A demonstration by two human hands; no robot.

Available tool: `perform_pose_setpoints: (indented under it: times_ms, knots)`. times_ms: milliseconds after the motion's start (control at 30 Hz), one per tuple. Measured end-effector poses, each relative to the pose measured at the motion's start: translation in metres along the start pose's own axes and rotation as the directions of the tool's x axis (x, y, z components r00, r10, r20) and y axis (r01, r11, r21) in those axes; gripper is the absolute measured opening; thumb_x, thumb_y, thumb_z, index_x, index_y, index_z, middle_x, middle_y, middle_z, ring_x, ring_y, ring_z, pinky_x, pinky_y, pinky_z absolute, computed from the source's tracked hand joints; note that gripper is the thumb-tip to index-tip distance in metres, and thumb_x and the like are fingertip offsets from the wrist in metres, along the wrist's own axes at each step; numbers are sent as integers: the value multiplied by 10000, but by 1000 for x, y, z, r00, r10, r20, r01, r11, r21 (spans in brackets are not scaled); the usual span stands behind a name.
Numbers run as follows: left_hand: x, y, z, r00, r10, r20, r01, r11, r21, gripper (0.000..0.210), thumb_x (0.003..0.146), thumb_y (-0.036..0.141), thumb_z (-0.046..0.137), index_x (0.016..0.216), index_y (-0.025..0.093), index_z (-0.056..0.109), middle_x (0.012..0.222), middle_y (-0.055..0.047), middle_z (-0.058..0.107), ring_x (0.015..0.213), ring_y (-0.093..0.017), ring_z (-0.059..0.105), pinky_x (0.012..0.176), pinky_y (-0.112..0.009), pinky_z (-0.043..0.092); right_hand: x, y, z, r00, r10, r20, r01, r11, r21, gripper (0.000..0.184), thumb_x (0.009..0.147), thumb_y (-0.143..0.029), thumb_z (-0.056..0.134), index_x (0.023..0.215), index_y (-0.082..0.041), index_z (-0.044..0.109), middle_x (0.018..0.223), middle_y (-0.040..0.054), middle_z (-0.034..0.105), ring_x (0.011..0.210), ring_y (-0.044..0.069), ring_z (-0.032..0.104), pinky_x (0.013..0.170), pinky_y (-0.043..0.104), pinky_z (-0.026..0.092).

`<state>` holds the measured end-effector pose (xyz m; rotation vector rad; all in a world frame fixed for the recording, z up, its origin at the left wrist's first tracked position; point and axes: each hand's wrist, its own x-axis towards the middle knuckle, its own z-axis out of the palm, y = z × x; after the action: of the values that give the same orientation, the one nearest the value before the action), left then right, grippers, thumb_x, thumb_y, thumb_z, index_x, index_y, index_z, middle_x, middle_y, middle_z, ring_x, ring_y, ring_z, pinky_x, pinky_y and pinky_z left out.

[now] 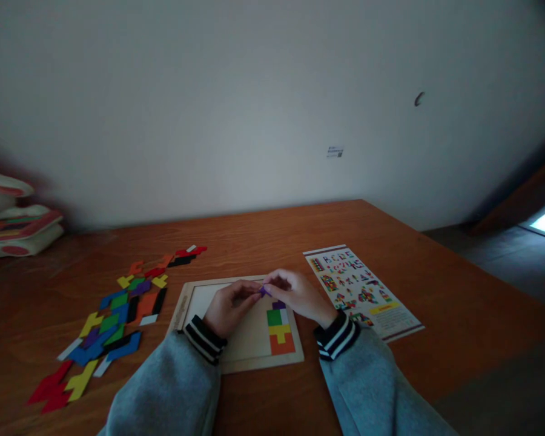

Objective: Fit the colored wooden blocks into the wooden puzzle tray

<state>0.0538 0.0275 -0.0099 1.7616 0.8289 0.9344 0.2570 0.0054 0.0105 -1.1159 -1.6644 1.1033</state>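
Observation:
My right hand (300,295) pinches a small purple puzzle piece (263,291) above the upper part of a wooden puzzle tray (240,366). My left hand (229,307) meets it from the other side, thumb and fingertips closed on the same piece. Along the tray's right side lie an orange piece (282,345), a yellow piece (280,332), a green piece (274,318), a white piece (284,316) and another purple piece (278,305). Fingers partly cover the held piece, so its full shape is hidden.
Several loose coloured pieces (113,321) are spread over the wooden table (272,227) at the left. A printed pattern sheet (361,290) lies right of the tray. At the far left stands a white and red object (20,230). A wall (236,109) rises behind the table.

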Motion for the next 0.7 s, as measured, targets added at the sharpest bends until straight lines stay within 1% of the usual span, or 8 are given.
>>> perform_pose_setpoints:
  times_ms: [133, 233, 367, 500, 600, 700]
  knots:
    - [0, 0, -1, 1000, 7, -4, -7, 999, 36, 218, 849, 346, 652, 979, 171, 670, 964, -52, 734, 889, -186, 695, 849, -338, 562, -1, 1, -2, 1000, -13, 6, 13, 999, -52, 230, 880, -394, 613, 931, -176, 663, 851, 31, 681, 752, 143, 630, 671, 262, 509]
    - [0, 2, 0, 1000, 16, -19, -14, 998, 61, 206, 852, 342, 644, 955, 167, 679, 926, -48, 735, 858, -180, 694, 816, -323, 568, 0, 3, -6, 999, -30, 30, 33, 996, -79, 226, 876, -381, 624, 956, -174, 665, 873, 39, 696, 763, 145, 635, 686, 270, 508]
    - [1, 3, 1, 998, 52, -19, -51, 997, 57, 200, 851, 326, 646, 964, 165, 682, 936, -51, 735, 871, -176, 694, 822, -312, 569, 2, 6, -8, 998, -42, 45, 46, 993, -105, 223, 881, -355, 622, 996, -173, 680, 924, 53, 717, 794, 150, 647, 728, 287, 512]
    - [0, 1, 1, 998, 63, -17, -62, 996, 63, 195, 854, 323, 645, 961, 166, 692, 941, -55, 739, 880, -177, 697, 832, -311, 572, 2, 3, -8, 999, -36, 36, 40, 992, -118, 221, 873, -335, 634, 1001, -163, 686, 920, 57, 723, 788, 152, 649, 716, 286, 508]
    - [0, 1, 0, 997, 73, -26, -70, 991, 111, 188, 858, 325, 641, 942, 167, 698, 936, -57, 740, 868, -178, 697, 833, -315, 573, 1, -3, -8, 997, -25, 67, 33, 991, -127, 224, 869, -340, 641, 1007, -172, 690, 893, 47, 723, 771, 148, 647, 687, 274, 502]
    - [-1, 3, 0, 995, 92, -29, -87, 986, 143, 192, 864, 328, 633, 946, 167, 697, 939, -59, 739, 868, -179, 697, 836, -319, 572, 0, -6, -9, 996, -26, 85, 37, 991, -129, 213, 869, -338, 641, 1003, -181, 692, 878, 39, 721, 777, 149, 650, 707, 282, 507]
